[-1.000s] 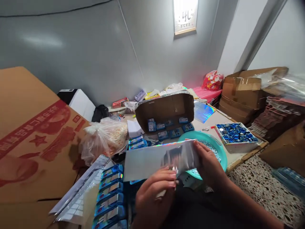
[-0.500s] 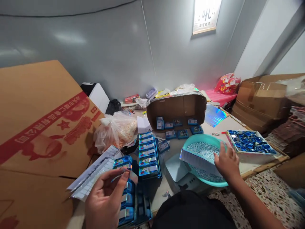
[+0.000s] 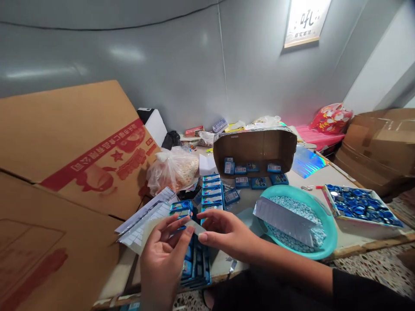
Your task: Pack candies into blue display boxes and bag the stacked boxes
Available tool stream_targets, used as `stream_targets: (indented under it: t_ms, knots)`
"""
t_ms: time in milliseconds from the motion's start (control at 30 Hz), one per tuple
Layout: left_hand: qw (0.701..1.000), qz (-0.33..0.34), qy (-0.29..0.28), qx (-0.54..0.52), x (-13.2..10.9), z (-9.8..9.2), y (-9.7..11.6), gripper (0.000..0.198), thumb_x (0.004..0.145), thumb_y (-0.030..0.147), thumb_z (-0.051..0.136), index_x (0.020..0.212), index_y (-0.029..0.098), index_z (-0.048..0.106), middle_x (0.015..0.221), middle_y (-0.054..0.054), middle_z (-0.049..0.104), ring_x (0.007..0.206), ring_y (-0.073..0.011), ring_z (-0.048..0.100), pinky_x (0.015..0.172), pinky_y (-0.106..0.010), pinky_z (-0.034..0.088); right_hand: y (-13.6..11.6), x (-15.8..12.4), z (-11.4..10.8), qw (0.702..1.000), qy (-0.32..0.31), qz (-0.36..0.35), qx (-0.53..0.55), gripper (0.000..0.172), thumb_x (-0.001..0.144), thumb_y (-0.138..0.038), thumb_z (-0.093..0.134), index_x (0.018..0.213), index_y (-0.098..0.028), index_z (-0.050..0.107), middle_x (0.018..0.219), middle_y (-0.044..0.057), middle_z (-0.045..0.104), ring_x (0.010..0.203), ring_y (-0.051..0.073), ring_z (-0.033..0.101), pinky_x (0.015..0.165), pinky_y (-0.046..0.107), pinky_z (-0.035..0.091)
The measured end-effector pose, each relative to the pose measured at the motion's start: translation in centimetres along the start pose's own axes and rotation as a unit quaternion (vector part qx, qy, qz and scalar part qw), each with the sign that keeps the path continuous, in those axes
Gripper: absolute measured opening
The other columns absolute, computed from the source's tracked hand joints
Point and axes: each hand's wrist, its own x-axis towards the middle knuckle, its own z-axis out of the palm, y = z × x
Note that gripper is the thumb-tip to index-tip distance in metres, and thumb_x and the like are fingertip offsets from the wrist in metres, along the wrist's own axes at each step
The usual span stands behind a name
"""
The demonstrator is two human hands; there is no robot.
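Observation:
Over the rows of small blue boxes, my left hand pinches a small pale strip between thumb and fingertips. My right hand grips the strip's other end, fingers curled above and thumb below. Under and behind both hands stand blue boxes with shiny printed fronts, partly hidden by the fingers. A second row of blue boxes runs behind my right hand. To the right, a silvery sheet of strips lies across a turquoise basin filled with pale blue pellets.
A large printed carton occupies the left, beside a knotted plastic bag and label sheets. An open cardboard box with several blue packs stands behind. At right sits a tray of blue round pieces.
My right hand has moved left from the sheet over the basin to meet my left hand at the pale strip. The view has shifted, so the surroundings appear further right.

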Motion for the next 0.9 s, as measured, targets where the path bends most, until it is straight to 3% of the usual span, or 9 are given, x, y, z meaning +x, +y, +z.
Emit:
stream_targets:
  t_ms: [333, 633, 800, 900]
  knots:
    - [0.999, 0.000, 0.021, -0.044, -1.1, -1.2, 0.0, 0.069, 0.070, 0.039, 0.086, 0.130, 0.024, 0.056, 0.112, -0.009, 0.076, 0.081, -0.0152, 0.075, 0.073, -0.021, 0.060, 0.2, 0.5, 0.2, 0.998, 0.008, 0.036, 0.060, 0.038, 0.069, -0.037, 0.085, 0.099, -0.018, 0.069, 0.085, 0.001, 0.072, 0.073, 0.013, 0.067, 0.076, 0.031, 0.054]
    - [0.992, -0.027, 0.055, -0.112, -0.9, -1.9, 1.1, 0.075, 0.063, 0.037, 0.090, 0.127, 0.020, 0.057, 0.092, -0.006, 0.078, 0.079, -0.0156, 0.074, 0.071, -0.022, 0.062, -0.8, 0.6, 0.8, 0.996, -0.018, 0.055, 0.062, 0.028, 0.071, -0.019, 0.071, 0.099, -0.019, 0.071, 0.086, 0.000, 0.074, 0.080, 0.016, 0.073, 0.081, 0.033, 0.054]
    - [0.993, -0.018, 0.065, -0.096, -0.2, -2.0, 0.9, 0.073, 0.062, 0.037, 0.091, 0.125, 0.021, 0.057, 0.092, -0.004, 0.077, 0.071, -0.0142, 0.073, 0.067, -0.022, 0.062, -0.7, 1.3, 0.5, 0.996, -0.027, 0.066, 0.045, 0.026, 0.073, -0.025, 0.071, 0.099, -0.018, 0.073, 0.087, 0.003, 0.075, 0.083, 0.016, 0.070, 0.084, 0.035, 0.052]
    - [0.996, -0.014, 0.040, -0.080, 0.2, -1.9, 0.5, 0.074, 0.064, 0.038, 0.089, 0.128, 0.021, 0.056, 0.092, -0.005, 0.077, 0.073, -0.0163, 0.074, 0.067, -0.025, 0.063, -0.4, 1.5, 0.1, 0.998, -0.032, 0.051, 0.023, 0.033, 0.073, -0.034, 0.079, 0.102, -0.019, 0.073, 0.090, 0.002, 0.073, 0.083, 0.015, 0.066, 0.083, 0.034, 0.051]
